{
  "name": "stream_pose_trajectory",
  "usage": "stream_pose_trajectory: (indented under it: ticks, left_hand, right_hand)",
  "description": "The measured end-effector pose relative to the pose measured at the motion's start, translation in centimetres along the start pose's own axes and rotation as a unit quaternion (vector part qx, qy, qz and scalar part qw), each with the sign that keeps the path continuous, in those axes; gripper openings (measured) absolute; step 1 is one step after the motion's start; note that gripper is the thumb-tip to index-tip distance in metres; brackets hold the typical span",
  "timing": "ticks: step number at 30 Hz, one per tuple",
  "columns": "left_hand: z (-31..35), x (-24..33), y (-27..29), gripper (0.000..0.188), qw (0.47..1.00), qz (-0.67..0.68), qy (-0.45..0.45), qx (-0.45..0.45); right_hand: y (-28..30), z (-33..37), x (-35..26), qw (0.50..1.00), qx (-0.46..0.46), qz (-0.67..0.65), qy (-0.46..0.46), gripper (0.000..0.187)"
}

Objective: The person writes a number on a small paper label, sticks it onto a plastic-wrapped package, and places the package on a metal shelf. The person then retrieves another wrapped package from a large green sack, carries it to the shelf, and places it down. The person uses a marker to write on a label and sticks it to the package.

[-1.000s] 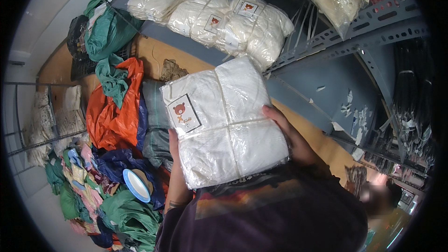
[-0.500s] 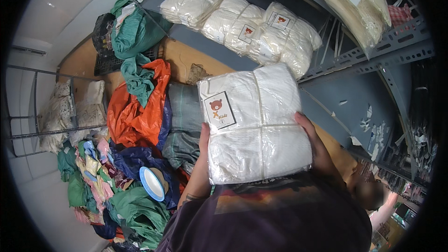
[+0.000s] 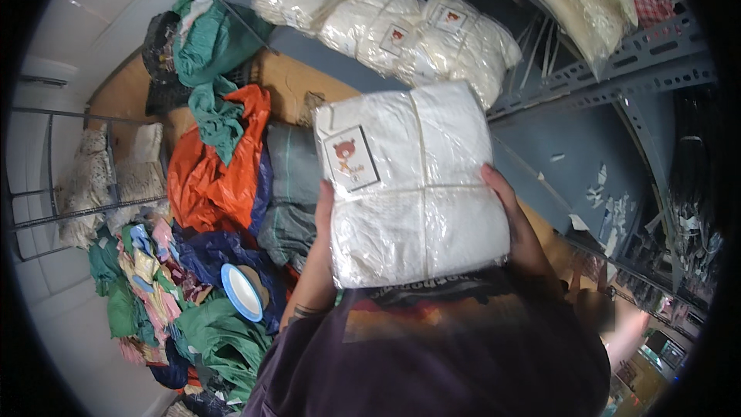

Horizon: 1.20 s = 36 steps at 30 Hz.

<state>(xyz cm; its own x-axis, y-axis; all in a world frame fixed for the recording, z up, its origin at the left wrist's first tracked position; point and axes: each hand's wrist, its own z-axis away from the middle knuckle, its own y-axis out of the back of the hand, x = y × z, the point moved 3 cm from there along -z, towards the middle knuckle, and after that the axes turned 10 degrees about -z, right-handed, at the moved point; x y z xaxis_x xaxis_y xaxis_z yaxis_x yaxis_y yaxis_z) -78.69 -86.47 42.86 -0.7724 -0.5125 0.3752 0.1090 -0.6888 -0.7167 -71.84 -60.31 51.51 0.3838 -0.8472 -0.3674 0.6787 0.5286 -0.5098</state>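
Both hands, left [image 3: 323, 220] and right [image 3: 519, 224], clamped the wrapped white bundle [image 3: 413, 185] by its sides; keeping it level seemed wise.

Wrapped bundle [image 3: 413, 185] held up centre frame, left hand [image 3: 323, 220] at its left edge, right hand [image 3: 515, 220] at its right edge. Shelf [image 3: 587, 77] behind, to right, three more bundles [image 3: 386, 23] in row on it. Clothes heap [image 3: 216, 177] left of bundle, below shelf. Tape roll [image 3: 243, 291] on heap, lower left. Wire rack [image 3: 85, 177] far left.
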Motion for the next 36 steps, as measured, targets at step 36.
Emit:
stream_pose_trajectory:
  ticks: [36]
  left_hand:
    - [1.0,-1.4,-4.4,0.082,0.998,-0.009,-0.061,-0.024]
  right_hand:
    - [5.3,-0.9,-1.8,0.998,-0.061,0.006,0.010,0.076]
